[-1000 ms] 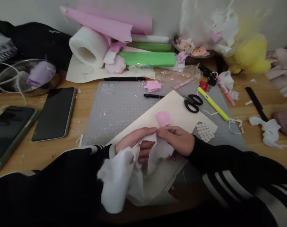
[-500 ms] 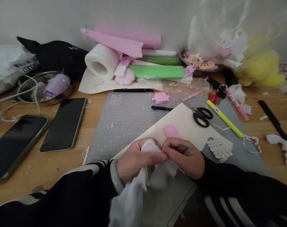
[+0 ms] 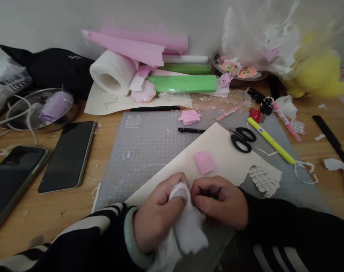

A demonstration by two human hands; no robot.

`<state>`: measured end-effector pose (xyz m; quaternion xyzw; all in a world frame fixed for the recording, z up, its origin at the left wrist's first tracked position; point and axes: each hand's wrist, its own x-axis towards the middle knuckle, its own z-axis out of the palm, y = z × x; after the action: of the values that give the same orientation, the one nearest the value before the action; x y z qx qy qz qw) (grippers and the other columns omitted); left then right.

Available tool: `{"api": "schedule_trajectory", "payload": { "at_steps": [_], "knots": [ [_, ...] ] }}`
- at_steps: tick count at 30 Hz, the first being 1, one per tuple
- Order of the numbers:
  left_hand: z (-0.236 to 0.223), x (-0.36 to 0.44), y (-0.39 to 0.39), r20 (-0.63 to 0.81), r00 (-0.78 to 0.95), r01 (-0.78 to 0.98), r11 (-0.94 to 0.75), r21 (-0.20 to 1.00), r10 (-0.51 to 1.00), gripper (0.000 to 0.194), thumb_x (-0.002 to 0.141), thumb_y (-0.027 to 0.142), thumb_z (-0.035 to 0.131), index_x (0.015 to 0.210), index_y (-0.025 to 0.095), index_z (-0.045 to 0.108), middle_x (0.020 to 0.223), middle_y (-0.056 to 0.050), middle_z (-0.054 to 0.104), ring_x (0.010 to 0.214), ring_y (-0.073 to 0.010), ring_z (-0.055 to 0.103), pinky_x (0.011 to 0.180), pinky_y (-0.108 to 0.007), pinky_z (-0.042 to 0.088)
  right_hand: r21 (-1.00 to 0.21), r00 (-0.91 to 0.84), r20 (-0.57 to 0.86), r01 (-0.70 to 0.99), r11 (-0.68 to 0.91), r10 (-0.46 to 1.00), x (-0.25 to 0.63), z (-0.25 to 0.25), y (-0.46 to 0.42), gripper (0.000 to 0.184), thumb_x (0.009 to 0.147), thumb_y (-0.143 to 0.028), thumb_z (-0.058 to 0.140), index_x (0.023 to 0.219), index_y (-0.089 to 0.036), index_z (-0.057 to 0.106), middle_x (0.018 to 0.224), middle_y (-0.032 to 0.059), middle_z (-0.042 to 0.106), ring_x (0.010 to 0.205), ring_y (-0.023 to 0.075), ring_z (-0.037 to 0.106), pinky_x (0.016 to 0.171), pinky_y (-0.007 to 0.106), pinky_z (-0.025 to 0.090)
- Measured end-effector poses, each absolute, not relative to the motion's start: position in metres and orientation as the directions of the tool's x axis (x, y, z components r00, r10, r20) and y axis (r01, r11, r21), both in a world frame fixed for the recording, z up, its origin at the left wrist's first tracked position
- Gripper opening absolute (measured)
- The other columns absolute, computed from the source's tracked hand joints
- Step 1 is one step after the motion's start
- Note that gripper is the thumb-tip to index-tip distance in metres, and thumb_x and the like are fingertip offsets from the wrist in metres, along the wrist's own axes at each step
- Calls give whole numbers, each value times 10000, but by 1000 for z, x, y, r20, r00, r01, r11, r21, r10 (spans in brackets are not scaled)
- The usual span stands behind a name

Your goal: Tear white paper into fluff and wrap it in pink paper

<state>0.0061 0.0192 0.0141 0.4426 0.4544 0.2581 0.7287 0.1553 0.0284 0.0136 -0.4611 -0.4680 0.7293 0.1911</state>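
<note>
My left hand (image 3: 160,213) is closed round a crumpled white tissue (image 3: 189,228), its thumb pressed over the top. The loose part of the tissue hangs down below the fingers. Close at its right edge, my right hand (image 3: 221,200) is closed in a pinch; whatever is between those fingertips is hidden. Just beyond the hands, a small pink paper piece (image 3: 204,162) lies on a cream sheet (image 3: 177,166). Scissors (image 3: 241,139) with black handles rest at that sheet's upper corner, and a scale-patterned paper cutout (image 3: 265,180) lies to the right.
A grey cutting mat (image 3: 143,147) lies under the sheet. Two phones (image 3: 68,155) are at the left, near a metal bowl (image 3: 41,109). A tissue roll (image 3: 112,73) and green packs (image 3: 186,83) stand behind. At the right are a yellow marker (image 3: 271,140) and keys (image 3: 266,107).
My hands have come slightly lower and moved a little apart. More of the tissue shows between them, and the pink piece is now fully uncovered. The view has shifted a little.
</note>
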Motion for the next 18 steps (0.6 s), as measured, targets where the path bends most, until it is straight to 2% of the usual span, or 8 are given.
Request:
{"api": "schedule_trajectory", "payload": {
  "at_steps": [2,7,13,18],
  "knots": [
    [14,6,18,-415,456,20,457,889,787,93,702,208,407,626,181,362,557,54,309,520,-84,292,476,-199,267,-843,-503,-509,124,-524,699,155,14,29,21,598,-168,466,591,-150,458,446,-71,428,350,19,353,330,128,262],
    [11,9,16,-386,491,-67,475,877,781,97,724,260,428,689,181,383,586,54,332,517,-79,292,474,-196,265,-847,-512,-496,107,-520,702,156,12,29,56,557,-132,497,598,-146,462,451,-81,418,398,17,349,383,131,276],
    [10,11,16,-424,462,-46,499,866,779,118,698,247,471,672,181,376,568,60,330,502,-70,295,471,-194,263,-752,-383,-655,257,-606,651,150,16,30,86,495,-57,441,482,-139,422,383,-96,343,366,6,288,353,127,210],
    [11,12,16,-425,457,-63,505,861,781,128,702,248,467,665,186,361,565,62,313,497,-70,288,465,-195,253,-735,-332,-678,276,-620,656,150,20,31,114,485,-39,389,458,-149,400,352,-100,324,340,9,287,334,124,204]
  ]
}}
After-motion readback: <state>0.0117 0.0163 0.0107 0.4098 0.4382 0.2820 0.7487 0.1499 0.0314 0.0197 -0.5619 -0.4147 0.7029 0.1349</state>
